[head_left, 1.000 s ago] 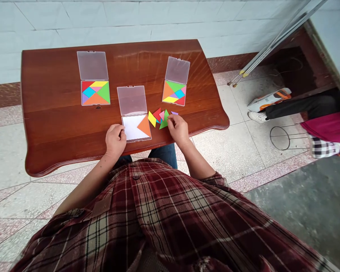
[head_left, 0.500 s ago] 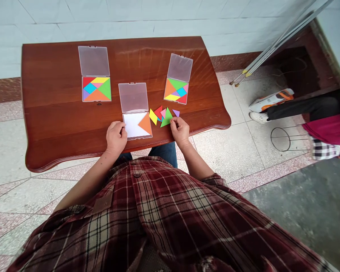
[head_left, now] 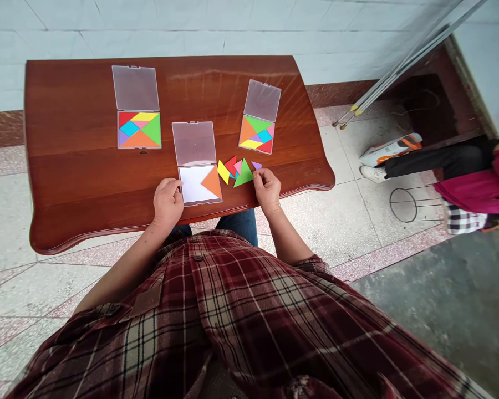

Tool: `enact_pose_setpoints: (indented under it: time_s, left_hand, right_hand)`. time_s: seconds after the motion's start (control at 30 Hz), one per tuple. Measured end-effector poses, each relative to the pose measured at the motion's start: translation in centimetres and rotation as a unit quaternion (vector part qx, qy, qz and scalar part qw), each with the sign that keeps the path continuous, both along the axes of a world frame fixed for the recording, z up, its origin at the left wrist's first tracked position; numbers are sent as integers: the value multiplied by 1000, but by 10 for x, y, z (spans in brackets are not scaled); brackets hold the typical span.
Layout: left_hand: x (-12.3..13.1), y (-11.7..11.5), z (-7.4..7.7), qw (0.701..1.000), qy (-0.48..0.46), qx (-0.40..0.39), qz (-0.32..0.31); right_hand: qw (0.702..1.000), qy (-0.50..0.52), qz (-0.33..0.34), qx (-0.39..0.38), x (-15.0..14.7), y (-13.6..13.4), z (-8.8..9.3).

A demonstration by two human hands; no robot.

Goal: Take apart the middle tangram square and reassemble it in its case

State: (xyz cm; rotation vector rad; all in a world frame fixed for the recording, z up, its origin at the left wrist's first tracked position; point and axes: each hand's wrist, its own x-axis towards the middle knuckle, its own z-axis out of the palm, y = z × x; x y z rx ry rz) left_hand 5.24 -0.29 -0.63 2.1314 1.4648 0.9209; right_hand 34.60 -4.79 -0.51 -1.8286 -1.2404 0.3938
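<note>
An open clear plastic tangram case (head_left: 199, 185) sits at the near edge of the wooden surface (head_left: 66, 177), its lid (head_left: 193, 143) hinged back away from the person. The base holds a white card (head_left: 190, 184), with a large orange triangle (head_left: 212, 183) against the right side. Loose pieces lie just right of the case: a yellow parallelogram (head_left: 223, 172), red triangle (head_left: 231, 164), pink triangle (head_left: 238, 166), large green triangle (head_left: 243, 174) and small purple triangle (head_left: 256, 165). A blue piece (head_left: 233, 175) is mostly covered by its neighbours.

The left hand (head_left: 167, 203) is curled at the case's left rim, its fingers (head_left: 175, 187) narrow and touching the rim; a grip cannot be confirmed. The right hand (head_left: 267, 190) is just below the purple triangle, its fingers (head_left: 258, 175) drawn narrow; whether they hold anything cannot be determined.

Two further cases (head_left: 139, 129) (head_left: 256, 131) with filled multicoloured squares stand farther along the surface. Off the surface to the right, a seated person (head_left: 478, 188) in a magenta top is beside a wire ring stand (head_left: 403, 205).
</note>
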Motion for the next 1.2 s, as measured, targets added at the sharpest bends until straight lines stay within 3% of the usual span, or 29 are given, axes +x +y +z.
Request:
enact_pose_setpoints:
  time_s: [0.2,0.3,0.5,0.8,1.0,1.2]
  left_hand:
    - [2,-1,4,1000,-6,-7,8]
    - [2,-1,5,1000,-4,-10,10]
    - [2,-1,4,1000,-4,-12,10]
    - [2,0,2,1000,-3,-5,4]
    - [3,-2,2,1000,-1,3,2]
    - [3,-1,1,1000,-4,2,2]
  right_hand:
    - [993,-74,35,-85,7,8,17]
    - [975,-141,61,-162,-7,11,29]
    - [937,-190,33,-290,-35,17,46]
    - [958,-150,39,-241,-26,20,31]
    - [933,-198,32,-298,-26,14,37]
    - [933,-224,42,-278,-15,5,35]
